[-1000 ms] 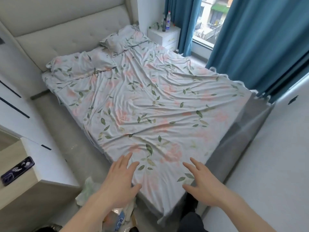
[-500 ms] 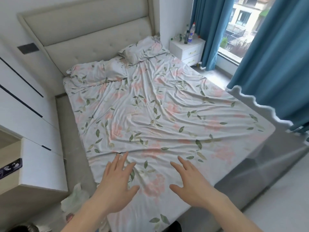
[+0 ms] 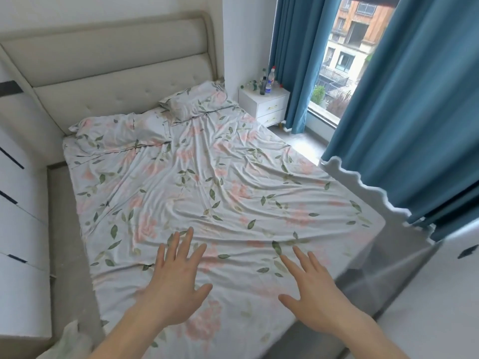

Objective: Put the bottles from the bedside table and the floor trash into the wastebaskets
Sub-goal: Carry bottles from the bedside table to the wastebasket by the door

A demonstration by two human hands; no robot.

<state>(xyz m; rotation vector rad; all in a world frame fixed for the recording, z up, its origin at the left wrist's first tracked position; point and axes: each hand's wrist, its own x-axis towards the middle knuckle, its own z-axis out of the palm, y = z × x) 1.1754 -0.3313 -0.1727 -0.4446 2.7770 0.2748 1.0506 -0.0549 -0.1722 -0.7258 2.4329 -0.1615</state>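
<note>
Head view: left hand [image 3: 175, 277] and right hand [image 3: 315, 291], both empty with fingers straight and spread, held over the near end of the wide bed [image 3: 207, 190] with its leaf-and-flower printed sheet. Several small plastic bottles [image 3: 267, 81] stand on the white two-drawer bedside table [image 3: 269, 106] in the far corner, well apart from both hands; the bed lies between. Blue curtains [image 3: 414, 99] flank the window; crumpled pale plastic bag [image 3: 71, 340] on the floor at lower left

Bed [image 3: 207, 190] fills room between hands [image 3: 178, 286] and bedside table [image 3: 269, 104].
</note>
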